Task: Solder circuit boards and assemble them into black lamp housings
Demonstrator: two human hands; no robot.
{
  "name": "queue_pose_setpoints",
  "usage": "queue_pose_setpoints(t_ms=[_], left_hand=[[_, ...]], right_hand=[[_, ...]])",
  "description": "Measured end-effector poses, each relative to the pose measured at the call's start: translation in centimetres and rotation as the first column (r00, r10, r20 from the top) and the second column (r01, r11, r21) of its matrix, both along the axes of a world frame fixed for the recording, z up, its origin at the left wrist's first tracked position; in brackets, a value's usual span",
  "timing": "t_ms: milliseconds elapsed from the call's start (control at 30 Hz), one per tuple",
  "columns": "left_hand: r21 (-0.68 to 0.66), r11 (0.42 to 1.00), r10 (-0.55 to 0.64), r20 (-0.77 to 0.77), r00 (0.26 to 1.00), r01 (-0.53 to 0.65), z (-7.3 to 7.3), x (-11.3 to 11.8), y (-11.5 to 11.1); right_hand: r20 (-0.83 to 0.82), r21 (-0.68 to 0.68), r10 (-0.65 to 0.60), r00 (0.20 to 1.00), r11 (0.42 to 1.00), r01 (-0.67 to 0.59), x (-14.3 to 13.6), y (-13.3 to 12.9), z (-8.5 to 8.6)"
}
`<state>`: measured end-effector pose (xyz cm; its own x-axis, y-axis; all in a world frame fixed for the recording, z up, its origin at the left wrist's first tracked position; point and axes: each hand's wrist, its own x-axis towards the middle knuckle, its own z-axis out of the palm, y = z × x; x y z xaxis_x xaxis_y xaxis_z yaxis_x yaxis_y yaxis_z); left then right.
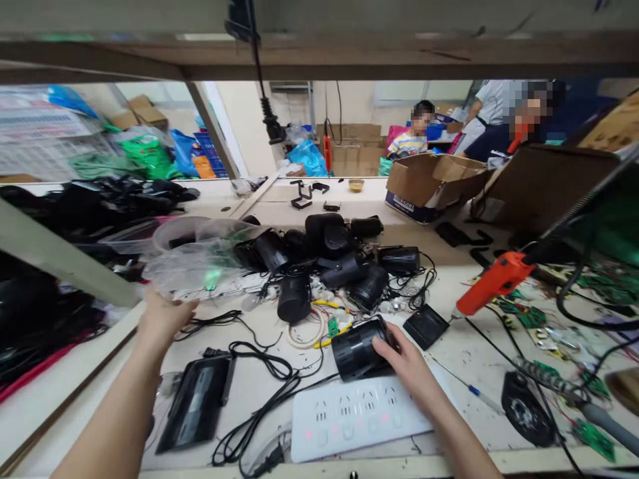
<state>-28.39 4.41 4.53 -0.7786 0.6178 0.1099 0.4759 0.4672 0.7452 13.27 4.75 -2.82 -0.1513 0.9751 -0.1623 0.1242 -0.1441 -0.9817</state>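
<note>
A black cylindrical housing [357,349] lies tilted above the white power strip [359,419], with my right hand [399,356] closed around its right end. At the left, my left hand [162,316] reaches over the bench beside a clear plastic bag [194,266]; its fingers are apart, and nothing shows in them. A second black housing [197,399] rests on the bench below it. Black cables [267,386] run between the two housings. Beyond my right hand is a pile of black lamp housings [324,246].
An orange electric screwdriver [494,283] hangs at the right, near green circuit boards [524,313] and a black round part [526,409]. A slanted post [64,246] stands at the left. Cardboard boxes [429,183] sit behind. People are in the background.
</note>
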Motion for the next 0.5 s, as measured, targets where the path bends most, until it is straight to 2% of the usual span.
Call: queue_pose_setpoints(t_ms=[67, 100, 167, 200, 233, 267, 300, 333, 400, 433, 500], left_hand=[[-0.087, 0.994, 0.049, -0.112, 0.993, -0.059, 1.3, 1.7, -1.3], [-0.137, 0.988, 0.043, -0.242, 0.969, -0.078, 1.7, 2.8, -1.9], [-0.080, 0.996, 0.002, -0.359, 0.933, -0.033, 1.7, 5.9, -3.0], [-0.050, 0.996, -0.085, -0.325, 0.942, 0.073, 1.3, 7.7, -3.4], [-0.039, 0.969, -0.245, -0.239, 0.940, 0.243, 0.6, 9.7, -3.6], [-0.014, 0.898, -0.437, -0.150, 0.887, 0.440, -0.2, 11.8, -3.7], [-0.001, 0.794, -0.607, -0.067, 0.792, 0.608, -1.1, 13.9, -3.6], [-0.011, 0.690, -0.724, -0.016, 0.690, 0.724, -2.0, 15.9, -3.4], [-0.056, 0.533, -0.845, 0.024, 0.535, 0.844, -3.3, 19.3, -2.7], [-0.086, 0.482, -0.872, 0.042, 0.487, 0.872, -3.7, 20.6, -2.4], [-0.121, 0.431, -0.894, 0.079, 0.441, 0.894, -3.9, 22.3, -1.7]], right_hand=[[-0.021, -0.020, 0.005, 1.000, 1.000, -0.005, 0.0, 0.1, 0.0], [-0.030, -0.027, 0.005, 1.000, 1.000, -0.006, 0.1, 0.1, 0.0], [-0.046, -0.032, 0.010, 0.999, 0.999, -0.011, 0.1, 0.1, 0.2], [-0.055, -0.034, 0.013, 0.998, 0.999, -0.014, 0.1, 0.1, 0.3], [-0.065, -0.036, 0.013, 0.998, 0.999, -0.016, 0.0, 0.2, 0.5], [-0.077, -0.041, 0.014, 0.997, 0.999, -0.017, -0.1, 0.2, 0.8], [-0.089, -0.048, 0.014, 0.996, 0.999, -0.018, -0.2, 0.3, 1.0], [-0.099, -0.052, 0.016, 0.995, 0.998, -0.022, -0.2, 0.3, 1.1], [-0.108, -0.054, 0.033, 0.994, 0.998, -0.039, -0.3, 0.5, 1.2], [-0.107, -0.053, 0.045, 0.993, 0.997, -0.051, -0.3, 0.6, 1.1], [-0.099, -0.052, 0.073, 0.992, 0.996, -0.078, 0.0, 0.8, 0.7]])
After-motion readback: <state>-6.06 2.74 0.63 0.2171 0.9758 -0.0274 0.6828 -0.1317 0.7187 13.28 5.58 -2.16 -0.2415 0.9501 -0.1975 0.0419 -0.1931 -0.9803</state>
